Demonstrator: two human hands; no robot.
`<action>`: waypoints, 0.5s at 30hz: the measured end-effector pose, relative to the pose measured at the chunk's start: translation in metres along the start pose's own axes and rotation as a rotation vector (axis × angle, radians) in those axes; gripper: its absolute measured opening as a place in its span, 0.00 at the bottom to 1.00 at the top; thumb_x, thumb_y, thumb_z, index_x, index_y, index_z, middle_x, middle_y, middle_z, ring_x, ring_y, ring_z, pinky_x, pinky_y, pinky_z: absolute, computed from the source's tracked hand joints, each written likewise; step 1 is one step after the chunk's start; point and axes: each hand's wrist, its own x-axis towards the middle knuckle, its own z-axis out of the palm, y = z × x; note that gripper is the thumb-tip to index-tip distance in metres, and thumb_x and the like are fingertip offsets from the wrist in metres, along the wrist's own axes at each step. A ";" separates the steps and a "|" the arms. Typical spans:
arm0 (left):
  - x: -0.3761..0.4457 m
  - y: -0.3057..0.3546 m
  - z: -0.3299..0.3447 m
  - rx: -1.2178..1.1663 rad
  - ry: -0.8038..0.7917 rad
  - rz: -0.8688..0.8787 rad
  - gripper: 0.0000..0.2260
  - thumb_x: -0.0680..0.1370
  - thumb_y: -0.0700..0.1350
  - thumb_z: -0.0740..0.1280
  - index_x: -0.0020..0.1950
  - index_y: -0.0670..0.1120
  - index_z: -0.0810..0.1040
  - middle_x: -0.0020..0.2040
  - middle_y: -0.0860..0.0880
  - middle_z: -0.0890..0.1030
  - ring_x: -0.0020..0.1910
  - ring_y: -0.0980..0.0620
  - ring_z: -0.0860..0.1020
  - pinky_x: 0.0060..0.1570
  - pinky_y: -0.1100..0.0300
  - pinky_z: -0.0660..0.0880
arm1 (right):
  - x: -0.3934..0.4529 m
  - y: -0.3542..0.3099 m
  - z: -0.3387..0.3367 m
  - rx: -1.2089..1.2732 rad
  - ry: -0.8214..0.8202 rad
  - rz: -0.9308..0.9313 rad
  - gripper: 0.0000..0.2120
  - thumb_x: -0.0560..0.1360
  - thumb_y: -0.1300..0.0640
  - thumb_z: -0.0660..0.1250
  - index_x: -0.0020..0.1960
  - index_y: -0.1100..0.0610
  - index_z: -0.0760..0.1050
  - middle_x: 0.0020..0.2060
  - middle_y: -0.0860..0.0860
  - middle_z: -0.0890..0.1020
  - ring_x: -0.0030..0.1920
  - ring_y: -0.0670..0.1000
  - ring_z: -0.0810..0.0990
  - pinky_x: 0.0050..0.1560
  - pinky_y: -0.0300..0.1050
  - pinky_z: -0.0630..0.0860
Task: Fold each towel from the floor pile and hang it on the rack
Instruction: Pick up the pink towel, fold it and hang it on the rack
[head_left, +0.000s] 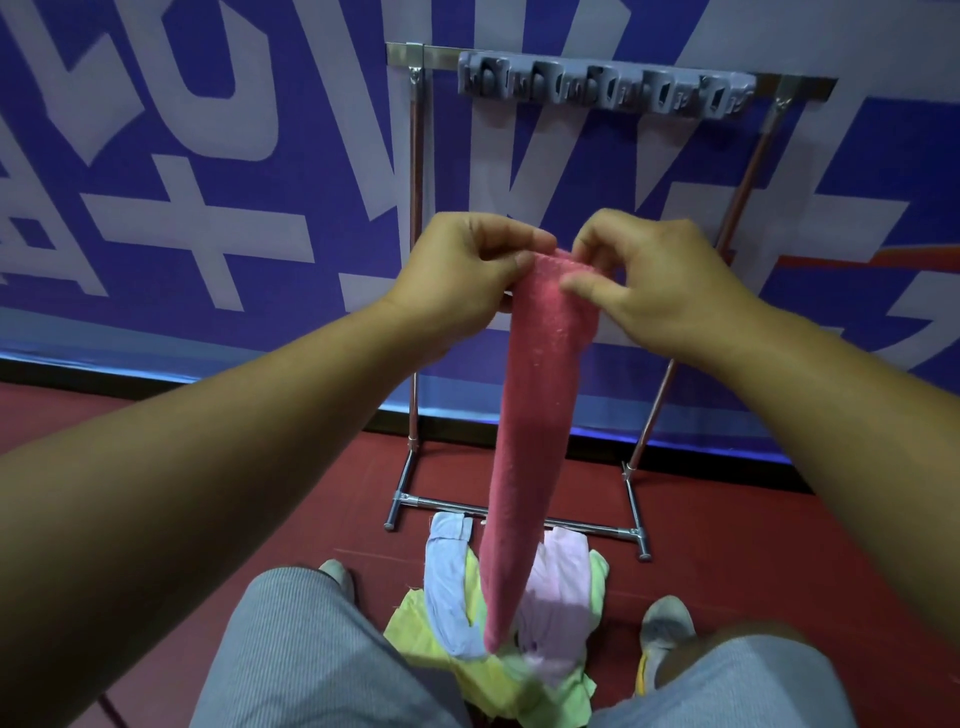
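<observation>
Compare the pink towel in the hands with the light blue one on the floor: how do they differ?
The pink towel hangs lengthwise, pinched at its top edge by the left hand and right hand; the light blue towel lies crumpled in the floor pile, untouched. Pink is deep-coloured, blue pale. Neither is on the rack yet.

A blue banner (208, 156) with pale lettering hangs behind; dark red floor (727, 519) lies below.

- Hid the middle of the rack's (415, 218) lower crossbar and part of the floor pile (447, 618) behind the hanging pink towel (530, 415).
- Lay blurred at the pile's near edge, bottom centre.
- Ran off the frame's lower corners: both forearms.
</observation>
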 end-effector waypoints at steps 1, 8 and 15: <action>0.000 -0.001 0.000 0.036 0.011 0.015 0.09 0.80 0.33 0.64 0.55 0.41 0.83 0.48 0.46 0.85 0.45 0.51 0.85 0.45 0.57 0.83 | -0.002 0.002 -0.001 -0.016 -0.024 -0.013 0.11 0.73 0.48 0.73 0.51 0.51 0.76 0.42 0.46 0.82 0.43 0.47 0.80 0.49 0.51 0.79; 0.008 0.000 0.012 0.060 0.176 0.128 0.13 0.79 0.32 0.63 0.46 0.48 0.83 0.43 0.50 0.85 0.42 0.55 0.84 0.45 0.56 0.82 | -0.002 -0.003 -0.004 0.014 0.294 -0.045 0.16 0.71 0.59 0.73 0.57 0.53 0.75 0.43 0.48 0.78 0.40 0.46 0.76 0.44 0.36 0.75; 0.007 0.012 0.015 0.040 0.167 0.166 0.12 0.80 0.32 0.63 0.48 0.45 0.83 0.44 0.52 0.84 0.43 0.59 0.82 0.49 0.57 0.82 | -0.003 -0.003 0.021 0.528 0.236 0.311 0.22 0.67 0.55 0.79 0.59 0.49 0.77 0.51 0.48 0.82 0.50 0.50 0.82 0.51 0.50 0.82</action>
